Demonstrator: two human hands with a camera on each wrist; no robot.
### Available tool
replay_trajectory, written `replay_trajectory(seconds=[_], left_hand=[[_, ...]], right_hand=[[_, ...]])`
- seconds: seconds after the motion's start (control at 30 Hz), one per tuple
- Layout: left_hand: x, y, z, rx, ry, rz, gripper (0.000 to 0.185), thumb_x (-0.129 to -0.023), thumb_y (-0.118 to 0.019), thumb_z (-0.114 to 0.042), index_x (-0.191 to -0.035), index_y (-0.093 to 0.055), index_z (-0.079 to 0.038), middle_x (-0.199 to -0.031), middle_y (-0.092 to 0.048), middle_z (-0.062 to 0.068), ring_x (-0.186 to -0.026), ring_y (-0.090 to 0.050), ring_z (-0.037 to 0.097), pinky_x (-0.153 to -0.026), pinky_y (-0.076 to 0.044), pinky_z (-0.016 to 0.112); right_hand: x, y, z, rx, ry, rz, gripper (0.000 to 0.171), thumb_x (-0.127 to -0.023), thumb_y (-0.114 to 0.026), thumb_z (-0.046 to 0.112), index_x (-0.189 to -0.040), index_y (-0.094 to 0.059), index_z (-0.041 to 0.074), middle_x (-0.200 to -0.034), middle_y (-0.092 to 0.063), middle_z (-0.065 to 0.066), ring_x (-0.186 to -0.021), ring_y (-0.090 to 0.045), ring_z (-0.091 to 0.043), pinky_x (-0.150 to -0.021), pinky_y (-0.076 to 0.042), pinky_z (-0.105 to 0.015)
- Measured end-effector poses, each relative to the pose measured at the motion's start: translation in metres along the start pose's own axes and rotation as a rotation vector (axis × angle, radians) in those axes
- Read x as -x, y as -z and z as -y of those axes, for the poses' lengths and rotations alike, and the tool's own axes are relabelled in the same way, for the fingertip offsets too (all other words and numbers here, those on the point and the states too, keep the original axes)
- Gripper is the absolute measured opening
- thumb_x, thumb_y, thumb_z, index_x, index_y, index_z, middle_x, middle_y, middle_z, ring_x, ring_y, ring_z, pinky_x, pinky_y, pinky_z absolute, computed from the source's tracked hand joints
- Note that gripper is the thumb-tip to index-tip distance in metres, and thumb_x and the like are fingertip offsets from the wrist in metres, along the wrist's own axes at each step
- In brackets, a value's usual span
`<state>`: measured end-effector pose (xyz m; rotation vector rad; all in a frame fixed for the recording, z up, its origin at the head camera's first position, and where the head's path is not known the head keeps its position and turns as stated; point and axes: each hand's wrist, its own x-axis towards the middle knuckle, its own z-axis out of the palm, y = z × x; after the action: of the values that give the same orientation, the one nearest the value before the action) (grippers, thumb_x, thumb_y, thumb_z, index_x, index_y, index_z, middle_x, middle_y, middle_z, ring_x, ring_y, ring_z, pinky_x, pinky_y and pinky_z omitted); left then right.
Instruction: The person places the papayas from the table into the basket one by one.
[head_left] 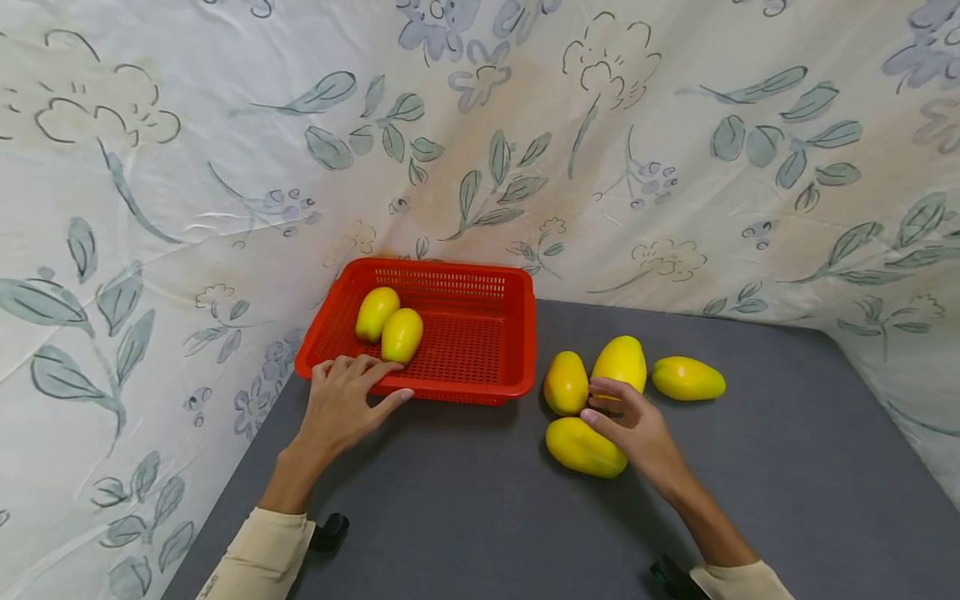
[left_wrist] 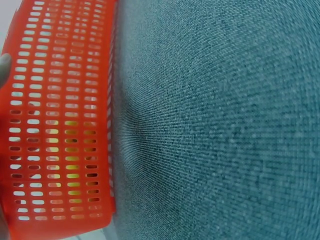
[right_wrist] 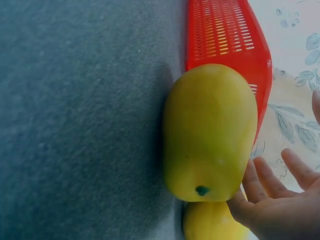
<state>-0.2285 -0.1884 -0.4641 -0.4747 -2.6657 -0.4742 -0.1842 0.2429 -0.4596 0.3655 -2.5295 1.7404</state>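
From my distant seat, I judged that the next move depended mostly on how the right hand (head_left: 637,429) stood to the front fruit (head_left: 581,446), a yellow one on the grey desk (head_left: 465,508). This fruit lay below and to the left of the fingers, its right end partly under the hand. Its long axis ran from left to right across the desk, with the right end slanting toward the person, and the right wrist view showed me its stem end. The left fruit (head_left: 566,383) was also close, with its long axis pointing away from the person, and the gap between thumb and fingers faced it. The back fruit (head_left: 621,358) was just behind the fingers. The right hand was clearly the nearer one; it came in from the lower right, fingers spread and gripping nothing, though I could not tell if a fingertip touched any fruit. The left hand (head_left: 345,408) was well apart from these, at the red basket (head_left: 480,390), with fingers bent over the near rim and thumb outside, in what seemed a light hold. Two fruits (head_left: 402,335) lay inside, at the basket's left.
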Motion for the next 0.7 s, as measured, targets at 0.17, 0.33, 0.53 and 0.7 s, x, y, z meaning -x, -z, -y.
replay_trajectory(seconds=[0.17,0.33,0.53,0.7], left_hand=[[-0.001,0.000,-0.002,0.002,0.005,0.001,0.053,-0.092,-0.071,-0.060,-0.131,-0.075,-0.025,-0.124,-0.068,0.008,-0.114,-0.058,0.036,-0.100,-0.034,0.060],[-0.001,0.000,-0.002,0.004,0.012,0.001,0.053,-0.092,-0.071,-0.060,-0.131,-0.075,-0.025,-0.124,-0.069,0.008,-0.114,-0.058,0.036,-0.100,-0.034,0.060],[-0.002,0.001,-0.003,0.000,0.014,0.003,0.053,-0.092,-0.071,-0.060,-0.131,-0.075,-0.025,-0.124,-0.068,0.008,-0.114,-0.057,0.036,-0.099,-0.034,0.060],[-0.003,0.001,-0.003,0.003,0.018,0.008,0.053,-0.093,-0.071,-0.060,-0.131,-0.075,-0.025,-0.124,-0.069,0.008,-0.114,-0.057,0.036,-0.100,-0.034,0.060]], right_hand=[[0.002,0.003,-0.002,0.022,-0.013,0.024,0.052,-0.103,-0.072,0.020,-0.149,-0.054,0.003,-0.150,-0.057,-0.015,-0.131,-0.059,-0.036,-0.099,-0.053,-0.021],[0.005,0.006,-0.006,0.065,-0.032,0.065,0.054,-0.102,-0.073,0.023,-0.151,-0.054,0.007,-0.151,-0.057,-0.012,-0.132,-0.057,-0.037,-0.098,-0.054,-0.024],[0.006,0.006,-0.013,0.112,-0.072,0.095,0.059,-0.099,-0.078,0.028,-0.150,-0.055,0.010,-0.150,-0.058,-0.011,-0.135,-0.056,-0.036,-0.104,-0.053,-0.040],[0.008,0.005,-0.018,0.146,-0.073,0.101,0.063,-0.096,-0.081,0.030,-0.150,-0.055,0.011,-0.150,-0.058,-0.010,-0.134,-0.055,-0.034,-0.108,-0.046,-0.061]])
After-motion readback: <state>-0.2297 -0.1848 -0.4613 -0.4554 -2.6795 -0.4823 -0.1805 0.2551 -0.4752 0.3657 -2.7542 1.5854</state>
